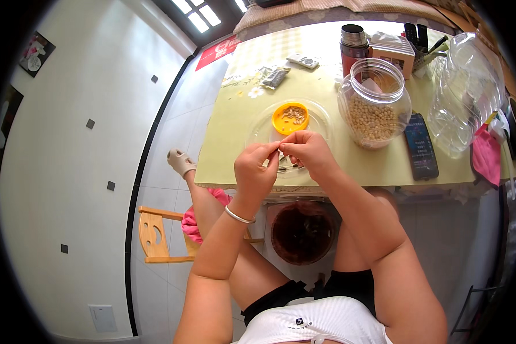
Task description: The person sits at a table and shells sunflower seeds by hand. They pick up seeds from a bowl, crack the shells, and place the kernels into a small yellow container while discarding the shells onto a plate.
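My left hand [257, 166] and my right hand [311, 153] meet above the near part of a clear round plate [327, 123]. Thumbs and fingers of both are pinched together, tip against tip. Whatever is between them is too small and too covered to make out. Just beyond my fingertips, a shallow yellow dish [274, 119] stands on the plate with small pale kernels [294, 114] in it. A few dark bits [284, 166] lie on the plate beneath my hands, partly hidden by them.
Right of the plate stands a clear open jar [364, 123] of round beige pieces, beside a phone [421, 146]. Behind are a thermos [353, 54], a tissue box [393, 51], a remote [303, 61] and a packet [275, 78]. A dark bin [303, 235] sits below the table edge.
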Demonstrator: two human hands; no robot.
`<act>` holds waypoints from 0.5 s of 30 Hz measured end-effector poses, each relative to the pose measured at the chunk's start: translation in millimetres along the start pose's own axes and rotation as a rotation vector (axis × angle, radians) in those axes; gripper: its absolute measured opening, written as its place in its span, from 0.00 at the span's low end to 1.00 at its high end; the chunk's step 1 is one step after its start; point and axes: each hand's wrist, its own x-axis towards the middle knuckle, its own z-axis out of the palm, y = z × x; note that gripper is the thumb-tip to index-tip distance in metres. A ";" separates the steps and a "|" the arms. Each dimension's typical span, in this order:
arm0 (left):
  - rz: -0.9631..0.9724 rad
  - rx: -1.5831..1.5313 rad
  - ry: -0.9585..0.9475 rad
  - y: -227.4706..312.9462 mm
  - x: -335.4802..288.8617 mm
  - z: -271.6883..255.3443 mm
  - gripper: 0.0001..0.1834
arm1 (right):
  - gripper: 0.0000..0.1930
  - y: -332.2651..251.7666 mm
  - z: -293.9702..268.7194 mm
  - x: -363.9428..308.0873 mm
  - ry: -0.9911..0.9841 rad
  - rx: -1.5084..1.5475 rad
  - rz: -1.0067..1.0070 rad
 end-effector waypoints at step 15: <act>0.075 0.151 -0.008 -1.4 -5.0 4.9 0.06 | 0.09 4.2 12.2 -5.7 0.130 -0.457 -0.265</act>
